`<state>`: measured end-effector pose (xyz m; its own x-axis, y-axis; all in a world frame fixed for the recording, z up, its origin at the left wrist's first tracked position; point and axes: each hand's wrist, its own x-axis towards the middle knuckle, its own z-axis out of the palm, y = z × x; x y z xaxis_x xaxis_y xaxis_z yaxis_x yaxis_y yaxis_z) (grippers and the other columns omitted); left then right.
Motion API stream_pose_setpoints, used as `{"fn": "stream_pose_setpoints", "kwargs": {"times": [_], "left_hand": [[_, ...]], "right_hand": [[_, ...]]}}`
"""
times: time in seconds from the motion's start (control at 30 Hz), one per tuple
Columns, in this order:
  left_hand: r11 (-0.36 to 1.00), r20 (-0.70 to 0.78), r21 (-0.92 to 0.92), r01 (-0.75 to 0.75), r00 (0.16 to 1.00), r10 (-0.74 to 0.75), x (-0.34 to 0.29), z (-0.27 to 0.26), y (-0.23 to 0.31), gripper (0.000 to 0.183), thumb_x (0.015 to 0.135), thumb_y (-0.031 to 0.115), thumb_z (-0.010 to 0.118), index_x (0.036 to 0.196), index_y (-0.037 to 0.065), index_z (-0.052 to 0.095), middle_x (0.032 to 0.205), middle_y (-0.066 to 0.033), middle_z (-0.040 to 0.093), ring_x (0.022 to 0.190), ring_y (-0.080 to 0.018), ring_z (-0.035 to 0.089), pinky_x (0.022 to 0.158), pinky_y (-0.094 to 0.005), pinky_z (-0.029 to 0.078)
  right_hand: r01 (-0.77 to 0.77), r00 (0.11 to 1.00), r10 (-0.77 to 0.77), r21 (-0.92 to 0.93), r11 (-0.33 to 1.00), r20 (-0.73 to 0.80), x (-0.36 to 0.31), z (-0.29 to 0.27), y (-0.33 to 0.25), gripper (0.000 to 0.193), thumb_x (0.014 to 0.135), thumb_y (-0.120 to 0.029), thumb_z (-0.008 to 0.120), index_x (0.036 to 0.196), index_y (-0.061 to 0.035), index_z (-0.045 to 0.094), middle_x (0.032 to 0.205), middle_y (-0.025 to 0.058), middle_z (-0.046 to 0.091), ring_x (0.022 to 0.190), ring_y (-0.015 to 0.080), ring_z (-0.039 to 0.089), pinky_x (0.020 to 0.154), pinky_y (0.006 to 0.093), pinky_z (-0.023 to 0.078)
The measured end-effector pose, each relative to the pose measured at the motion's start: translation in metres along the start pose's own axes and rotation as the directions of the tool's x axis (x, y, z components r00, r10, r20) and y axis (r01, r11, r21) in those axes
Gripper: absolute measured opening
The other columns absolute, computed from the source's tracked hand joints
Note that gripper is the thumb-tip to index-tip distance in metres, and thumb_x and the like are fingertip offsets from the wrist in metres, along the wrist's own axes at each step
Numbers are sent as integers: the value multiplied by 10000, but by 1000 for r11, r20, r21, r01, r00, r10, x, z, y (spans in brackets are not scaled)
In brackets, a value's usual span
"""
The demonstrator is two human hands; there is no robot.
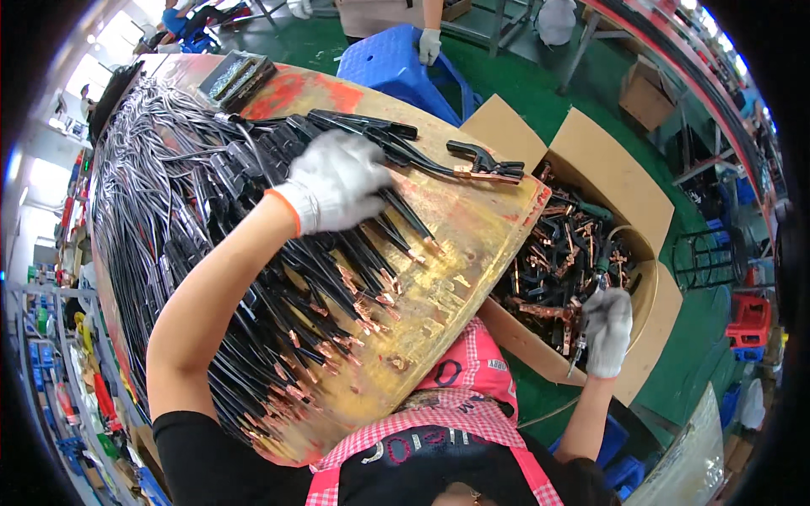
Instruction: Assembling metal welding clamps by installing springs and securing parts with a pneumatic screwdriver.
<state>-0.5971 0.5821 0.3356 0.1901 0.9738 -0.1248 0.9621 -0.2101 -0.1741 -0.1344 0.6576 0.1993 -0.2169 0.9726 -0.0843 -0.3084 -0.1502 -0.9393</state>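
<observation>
My left hand (337,181), in a white work glove with an orange cuff, is over the bundle of black cables (261,295) on the table. Motion smears its fingers, so its grip is unclear. Many cables end in bare copper tips (367,325). To its right, near the table's edge, lies a black welding clamp (485,164) with copper jaws. My right hand (607,329), gloved in white and grey, is closed around a slim metal tool (577,358), like a power screwdriver, beside the open cardboard box (620,181). Black-and-copper clamp parts (561,244) fill this box.
Grey cables (152,143) spread over the worn wooden table (447,295) at far left, near a dark stack of flat pieces (236,80). A blue plastic stool (388,63) stands beyond, with another person's gloved hand (429,47) at it. Red stools (749,320) stand at right.
</observation>
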Motion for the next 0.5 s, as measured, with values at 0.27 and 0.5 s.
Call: {"fn": "stream_pose_setpoints", "kwargs": {"times": [0.27,0.5], "left_hand": [[997,195,-59,-54,979,64,15,5,36,208,893,338,658,931,139,704,923,-132,676,909,-313,676,775,-439,550],[996,151,-63,-60,986,69,60,36,55,197,822,260,722,877,90,638,1006,-115,637,914,-332,672,728,-456,544]], "right_hand": [[-160,978,83,-432,888,-191,19,0,58,203,969,-144,641,1121,-28,706,1009,125,708,842,237,693,801,307,543],[276,961,-68,-942,190,268,31,76,61,441,868,-463,695,1070,-71,684,974,156,709,887,325,698,809,441,543]]}}
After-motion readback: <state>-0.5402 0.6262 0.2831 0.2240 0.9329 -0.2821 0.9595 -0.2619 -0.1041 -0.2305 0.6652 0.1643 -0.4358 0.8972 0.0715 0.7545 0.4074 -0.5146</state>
